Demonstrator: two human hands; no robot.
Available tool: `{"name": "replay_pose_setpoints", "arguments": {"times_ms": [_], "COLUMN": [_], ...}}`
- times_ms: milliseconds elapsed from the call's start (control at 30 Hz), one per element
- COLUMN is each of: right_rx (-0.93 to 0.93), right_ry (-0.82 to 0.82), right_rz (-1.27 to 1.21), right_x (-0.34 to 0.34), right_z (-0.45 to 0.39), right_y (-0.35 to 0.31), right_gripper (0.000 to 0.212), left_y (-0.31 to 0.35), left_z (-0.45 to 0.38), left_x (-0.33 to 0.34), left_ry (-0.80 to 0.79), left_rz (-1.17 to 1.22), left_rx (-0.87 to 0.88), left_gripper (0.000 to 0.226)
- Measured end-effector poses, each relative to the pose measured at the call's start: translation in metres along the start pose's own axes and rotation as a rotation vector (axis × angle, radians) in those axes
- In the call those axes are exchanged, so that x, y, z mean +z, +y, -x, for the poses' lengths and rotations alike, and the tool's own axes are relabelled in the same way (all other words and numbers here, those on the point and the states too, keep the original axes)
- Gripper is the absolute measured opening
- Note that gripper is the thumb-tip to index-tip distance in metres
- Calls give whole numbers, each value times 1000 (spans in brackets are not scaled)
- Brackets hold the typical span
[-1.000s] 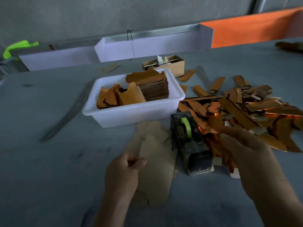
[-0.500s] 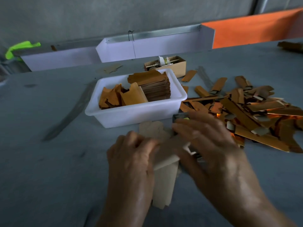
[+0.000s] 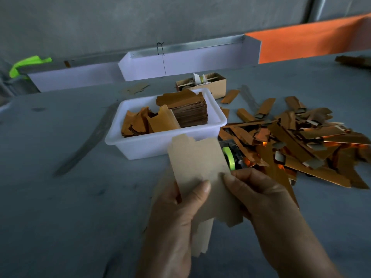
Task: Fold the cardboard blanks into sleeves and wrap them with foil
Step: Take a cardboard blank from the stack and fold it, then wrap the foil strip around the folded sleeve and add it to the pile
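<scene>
A flat tan cardboard blank (image 3: 197,165) is held upright above the table, unfolded, its notched end pointing away from me. My left hand (image 3: 176,215) pinches its lower left part, thumb on the front face. My right hand (image 3: 267,205) pinches its right edge, thumb on the front. More tan blanks (image 3: 202,237) lie on the table under my hands, mostly hidden. A heap of copper-foil-wrapped sleeves (image 3: 301,143) covers the table to the right.
A white plastic tub (image 3: 156,143) holds a stack of copper foil sheets and loose pieces. A black tape dispenser (image 3: 232,155) with green tape sits right behind the blank. A small cardboard box (image 3: 210,83) and white channel trays stand at the back.
Both hands have lifted one blank off the table pile and turned it upright facing me. The right hand came from the foil heap across to the blank.
</scene>
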State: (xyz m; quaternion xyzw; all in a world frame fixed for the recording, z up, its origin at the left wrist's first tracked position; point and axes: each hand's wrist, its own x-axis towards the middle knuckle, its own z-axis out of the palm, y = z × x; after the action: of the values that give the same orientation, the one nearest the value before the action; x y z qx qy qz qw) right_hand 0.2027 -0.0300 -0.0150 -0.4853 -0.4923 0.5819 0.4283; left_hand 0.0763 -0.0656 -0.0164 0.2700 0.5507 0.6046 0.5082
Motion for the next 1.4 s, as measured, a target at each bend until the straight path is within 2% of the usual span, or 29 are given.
{"name": "replay_pose_setpoints", "arguments": {"times_ms": [67, 200, 267, 400, 467, 533, 600, 700, 800, 867, 933, 1000, 1067, 1133, 1233, 1300, 1367, 1400], "right_rx": [-23, -115, -164, -425, -549, -580, -576, -552, -460, -457, -454, -410, -326, -293, -287, -186, -72, -52], "right_ry": [3, 38, 69, 185, 234, 243, 217, 123, 5, -3, -31, -91, -92, 23, 127, 12, -120, -129], "right_rz": [42, 152, 230, 516, 636, 683, 665, 555, 400, 398, 450, 422, 372, 326, 325, 263, 157, 129], "right_x": [-1, -5, -5, 0, 4, 9, 11, 13, 16, 15, 12, 9, 7, 6, 0, -4, -7, -8], "right_z": [1, 1, 0, 4, 6, 8, 10, 13, 16, 15, 13, 11, 11, 10, 6, 4, 5, 5], "right_y": [1, 5, 6, 8, 10, 10, 10, 8, 4, 3, 2, 2, 2, 4, 2, -1, -4, -5], "right_gripper": [8, 10, 9, 21, 31, 41, 43, 31, 15, 13, 1, 9, 8, 9, 30, 40, 39, 39], "left_y": [-7, -5, -6, -10, -12, -13, -14, -16, -15, -13, -11, -9, -7, -6, -3, -3, -4, -5], "left_z": [0, -1, -1, 0, 1, 1, 0, 1, 3, 5, 5, 4, 4, 4, 5, 5, 5, 5], "left_x": [4, 4, 4, 3, 4, 4, 3, 2, 3, 3, 0, -3, -5, -8, -9, -8, -6, -6], "left_ry": [52, 125, 150, 190, 213, 241, 261, 242, 72, -74, -139, -169, -173, -192, -261, -329, -372, -378], "left_rz": [29, -63, -133, -231, -281, -329, -354, -343, -290, -193, -152, -162, -216, -285, -323, -327, -371, -368], "left_rx": [0, 37, 67, 141, 182, 233, 269, 272, 205, 118, 39, 59, 106, 120, 83, 57, 50, 41], "left_gripper": [43, 46, 36, 10, 12, 23, 25, 24, 11, 24, 36, 31, 29, 33, 34, 29, 30, 29]}}
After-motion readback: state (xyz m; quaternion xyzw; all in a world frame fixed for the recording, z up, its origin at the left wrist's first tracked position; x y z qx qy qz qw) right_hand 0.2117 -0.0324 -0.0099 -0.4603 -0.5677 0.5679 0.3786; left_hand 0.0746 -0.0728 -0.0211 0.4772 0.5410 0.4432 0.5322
